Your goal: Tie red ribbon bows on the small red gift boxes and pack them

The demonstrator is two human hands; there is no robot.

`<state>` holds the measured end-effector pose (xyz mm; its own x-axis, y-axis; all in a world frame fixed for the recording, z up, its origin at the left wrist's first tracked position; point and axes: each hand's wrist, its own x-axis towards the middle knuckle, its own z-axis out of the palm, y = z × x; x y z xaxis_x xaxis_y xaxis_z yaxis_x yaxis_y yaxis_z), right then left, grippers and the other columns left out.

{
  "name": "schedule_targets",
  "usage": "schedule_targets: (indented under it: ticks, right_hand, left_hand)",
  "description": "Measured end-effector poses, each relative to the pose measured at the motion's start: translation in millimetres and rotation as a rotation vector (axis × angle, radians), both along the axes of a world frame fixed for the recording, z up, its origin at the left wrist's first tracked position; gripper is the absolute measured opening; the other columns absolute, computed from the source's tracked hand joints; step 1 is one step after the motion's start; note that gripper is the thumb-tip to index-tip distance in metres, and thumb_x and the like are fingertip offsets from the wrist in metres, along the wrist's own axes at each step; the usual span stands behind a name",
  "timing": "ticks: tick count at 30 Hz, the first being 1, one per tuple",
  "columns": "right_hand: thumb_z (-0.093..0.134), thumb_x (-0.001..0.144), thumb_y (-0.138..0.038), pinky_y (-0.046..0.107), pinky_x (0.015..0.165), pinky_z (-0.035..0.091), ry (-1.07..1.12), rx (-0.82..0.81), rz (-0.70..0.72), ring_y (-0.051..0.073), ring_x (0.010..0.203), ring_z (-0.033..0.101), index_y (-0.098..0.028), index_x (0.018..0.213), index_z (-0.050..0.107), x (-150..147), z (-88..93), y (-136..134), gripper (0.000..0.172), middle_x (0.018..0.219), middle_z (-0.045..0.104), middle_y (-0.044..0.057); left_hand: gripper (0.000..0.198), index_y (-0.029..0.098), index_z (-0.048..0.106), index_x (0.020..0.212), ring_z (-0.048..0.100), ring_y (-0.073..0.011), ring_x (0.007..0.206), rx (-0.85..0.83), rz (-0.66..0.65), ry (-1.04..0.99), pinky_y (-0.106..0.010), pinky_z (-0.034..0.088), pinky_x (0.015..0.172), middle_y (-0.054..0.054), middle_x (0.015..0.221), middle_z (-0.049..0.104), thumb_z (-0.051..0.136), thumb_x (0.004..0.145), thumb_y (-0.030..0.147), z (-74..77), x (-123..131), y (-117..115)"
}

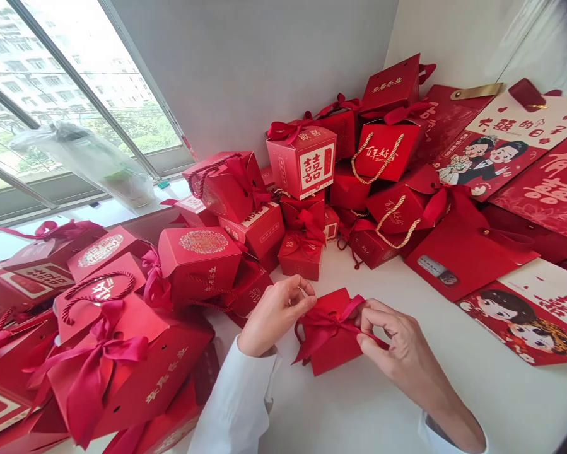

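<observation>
The left hand [276, 313] is curled, its thumb and forefinger pressed together at the top edge of a small red gift box [323, 347]; whatever lies between those fingertips is too thin to make out. The right hand [399, 334] pinches a red satin ribbon [340, 317] between thumb and forefinger at the box's right side, with the other fingers bent beneath. The box lies on the white tabletop [359, 410] between the two hands, and the ribbon crosses its face in loose folds, one end trailing toward the lower left. With the hands drawing apart on either side, the ribbon seems to be held under light tension, while the tabletop appears to bear the box's weight. A white sleeve [236, 403] covers the left forearm.

Finished-looking red gift boxes with satin bows [122, 372] are heaped at the lower left, their bows facing outward. Behind the hands rises a stack of red boxes, one printed with a gold-framed double-happiness character [302, 161], and others with twisted gold rope handles [378, 156]. They are piled into the corner, where the walls seem to prop them up. Red cards with cartoon bride-and-groom illustrations [482, 157] lie at the upper right, and another [524, 321] sits at the right edge. A grey wall [245, 69] meets a large window [41, 82] at the upper left, where a clear plastic bag [87, 164] hangs against the glass, with apartment blocks outside.
</observation>
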<state>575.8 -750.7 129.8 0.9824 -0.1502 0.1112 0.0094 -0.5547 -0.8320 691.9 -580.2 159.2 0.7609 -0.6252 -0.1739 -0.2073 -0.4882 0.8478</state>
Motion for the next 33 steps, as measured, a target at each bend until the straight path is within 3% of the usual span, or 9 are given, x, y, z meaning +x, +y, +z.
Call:
schedule_targets:
  ticks: [7, 19, 24, 29, 33]
  right_hand:
    - [0.049, 0.086, -0.030, 0.024, 0.057, 0.037, 0.027, 0.065, -0.014, 0.014, 0.063, 0.048, -0.021, 0.064, 0.043, -4, 4.2, 2, 0.025, 0.071, 0.049, -0.001]
    - [0.042, 0.078, -0.015, 0.020, 0.045, 0.029, -0.074, -0.116, -0.044, 0.009, 0.052, 0.038, -0.021, 0.059, 0.027, 0, -10.4, 7, 0.025, 0.069, 0.047, -0.002]
    - [0.042, 0.078, -0.013, 0.018, 0.047, 0.034, -0.146, -0.168, -0.041, 0.008, 0.050, 0.040, -0.021, 0.060, 0.028, 0, -11.9, 8, 0.025, 0.070, 0.048, -0.002]
    - [0.049, 0.083, -0.019, 0.018, 0.051, 0.039, -0.187, -0.167, -0.044, 0.009, 0.056, 0.048, -0.021, 0.060, 0.039, -6, -9.8, 6, 0.025, 0.072, 0.050, -0.001]
    - [0.054, 0.085, -0.028, 0.018, 0.051, 0.038, -0.173, -0.166, -0.102, 0.010, 0.055, 0.048, -0.021, 0.061, 0.045, -12, -9.9, 6, 0.026, 0.065, 0.049, -0.003]
  left_hand:
    - [0.024, 0.016, 0.054, 0.089, 0.034, -0.0066, 0.053, -0.081, -0.049, 0.122, -0.017, 0.029, 0.049, 0.005, 0.063, 0.043, 0.051, 0.085, 0.040, 6.0, 1, 4]
    - [0.022, 0.016, 0.051, 0.086, 0.031, -0.0072, 0.056, -0.097, -0.072, 0.176, -0.019, 0.026, 0.050, 0.006, 0.063, 0.039, 0.053, 0.085, 0.037, -18.1, 7, 1]
    - [0.022, 0.016, 0.052, 0.088, 0.031, -0.0072, 0.056, -0.082, -0.042, 0.123, -0.019, 0.026, 0.051, 0.006, 0.061, 0.039, 0.053, 0.085, 0.038, -13.4, 5, 2]
    - [0.029, 0.015, 0.052, 0.092, 0.037, -0.0077, 0.060, -0.198, -0.079, 0.228, -0.021, 0.031, 0.056, 0.002, 0.072, 0.046, 0.054, 0.084, 0.042, -4.9, 5, 5]
    - [0.031, 0.014, 0.053, 0.092, 0.038, -0.0076, 0.061, -0.189, -0.078, 0.230, -0.021, 0.031, 0.057, 0.002, 0.073, 0.048, 0.057, 0.082, 0.044, -4.4, 6, 6]
